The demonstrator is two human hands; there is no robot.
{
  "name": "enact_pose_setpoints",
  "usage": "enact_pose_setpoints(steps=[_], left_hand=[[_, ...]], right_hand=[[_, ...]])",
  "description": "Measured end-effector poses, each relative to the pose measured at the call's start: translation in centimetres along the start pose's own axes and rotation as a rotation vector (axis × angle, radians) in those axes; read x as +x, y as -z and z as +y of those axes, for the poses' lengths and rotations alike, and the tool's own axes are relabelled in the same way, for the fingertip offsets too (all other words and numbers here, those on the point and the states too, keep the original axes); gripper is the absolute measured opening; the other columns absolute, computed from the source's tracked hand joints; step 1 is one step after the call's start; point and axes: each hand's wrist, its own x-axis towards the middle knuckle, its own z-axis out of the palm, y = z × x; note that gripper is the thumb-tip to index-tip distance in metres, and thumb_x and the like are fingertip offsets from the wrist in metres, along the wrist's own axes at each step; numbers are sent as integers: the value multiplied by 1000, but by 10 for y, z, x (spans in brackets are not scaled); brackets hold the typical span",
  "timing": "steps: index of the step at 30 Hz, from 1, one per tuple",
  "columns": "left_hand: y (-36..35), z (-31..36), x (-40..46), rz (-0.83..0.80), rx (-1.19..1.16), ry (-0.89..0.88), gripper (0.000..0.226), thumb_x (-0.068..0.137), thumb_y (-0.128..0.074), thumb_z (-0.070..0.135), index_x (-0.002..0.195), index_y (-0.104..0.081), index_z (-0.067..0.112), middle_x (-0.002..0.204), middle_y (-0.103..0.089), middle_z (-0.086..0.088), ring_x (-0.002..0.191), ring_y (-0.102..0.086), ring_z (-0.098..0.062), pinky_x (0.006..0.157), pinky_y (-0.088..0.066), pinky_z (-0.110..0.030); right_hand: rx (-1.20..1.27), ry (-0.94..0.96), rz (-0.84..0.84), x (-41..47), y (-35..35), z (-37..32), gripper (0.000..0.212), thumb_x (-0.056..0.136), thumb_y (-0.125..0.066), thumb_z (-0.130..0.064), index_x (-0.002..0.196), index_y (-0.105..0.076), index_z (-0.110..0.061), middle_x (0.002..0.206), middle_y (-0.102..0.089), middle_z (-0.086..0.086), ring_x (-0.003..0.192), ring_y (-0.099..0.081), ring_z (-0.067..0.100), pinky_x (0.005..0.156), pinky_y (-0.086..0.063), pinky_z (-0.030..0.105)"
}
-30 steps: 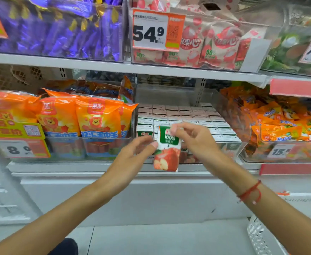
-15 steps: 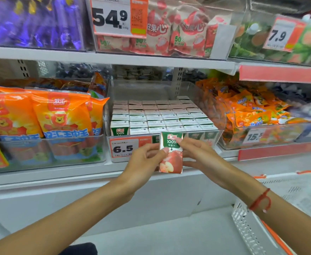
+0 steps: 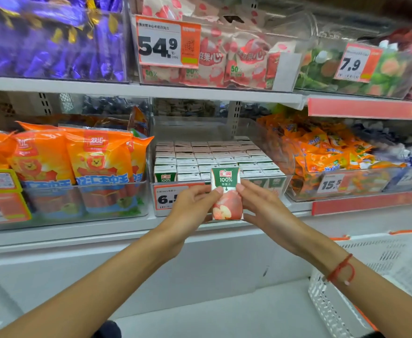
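Note:
A small apple juice carton [image 3: 226, 191], green on top with red apples below, is held upright in front of the middle shelf. My left hand [image 3: 192, 206] pinches its left edge and my right hand [image 3: 261, 203] pinches its right edge. Behind it a clear bin [image 3: 288, 177] holds several rows of the same cartons [image 3: 209, 157], with a 6.5 price tag [image 3: 168, 198] on its front.
Orange sausage packs [image 3: 97, 164] fill the bin to the left, orange snack bags [image 3: 321, 152] the bin to the right. The upper shelf carries purple candy [image 3: 51, 40] and pink pouches [image 3: 239, 59]. A white basket with orange rim [image 3: 375, 267] sits low at the right.
The carton stays held between both hands and has come slightly lower in front of the bin. The view has shifted, so the basket at the right shows more.

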Motion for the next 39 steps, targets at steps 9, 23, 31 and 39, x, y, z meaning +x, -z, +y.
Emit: enact_pose_setpoints(steps=[9,23,31,39], left_hand=[[4,-13,-6,-20,42,-52,13,97,-55,33,105,-63,39,103,-70,16,88,-67,6,63,-51,-9],[4,-24,-13,63,57,6,49,69,-86,30,106,-53,28,106,-67,13,92,-69,-3,81,-54,-21],[7,-28,-6,44,89,-38,25,78,-77,37,101,-69,30,97,-72,12,86,-69,1,62,-53,-12],[5,-25,-4,-23,10,-67,22,87,-67,39,108,-67,33,100,-73,16,94,-67,4,69,-51,-9]], right_hand=[[-10,-14,9,-3,2,6,20,94,-57,-37,112,-64,-41,111,-72,-7,101,-69,10,77,-55,23],[-33,-18,102,1,-1,15,45,71,-73,-49,111,-66,-29,103,-74,1,94,-71,11,69,-55,21],[-5,-65,55,-4,10,19,29,91,-66,-19,120,-66,-22,111,-72,7,97,-71,19,77,-57,25],[-52,-139,-103,-8,18,21,45,89,-65,-22,133,-56,-24,124,-67,2,114,-64,15,99,-50,33]])
